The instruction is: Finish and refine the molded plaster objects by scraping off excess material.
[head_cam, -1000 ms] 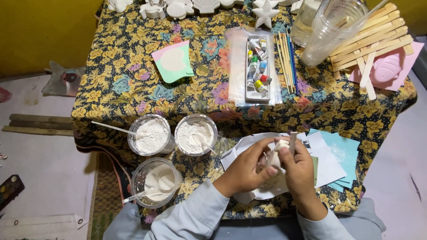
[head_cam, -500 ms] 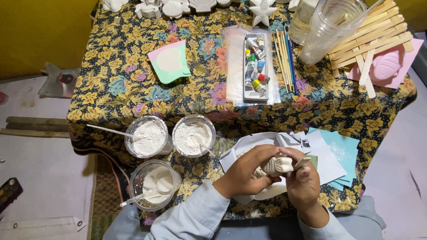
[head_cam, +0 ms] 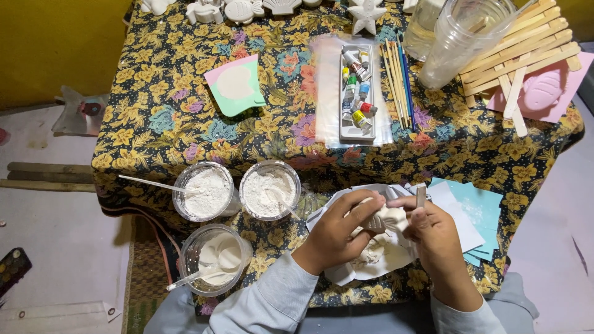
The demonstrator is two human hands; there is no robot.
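A clear plastic bag (head_cam: 352, 93) (flat, rectangular) lies mid-table under a grey tray of paint tubes (head_cam: 357, 93).

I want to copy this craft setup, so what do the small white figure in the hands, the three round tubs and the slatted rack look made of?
The small white figure, held by both hands, looks like matte plaster: chalky, unpainted, crumbs beneath. The three round tubs seem to be clear plastic: see-through walls showing white powder or paste. The slatted rack looks like bare pale wood, in flat sticks.
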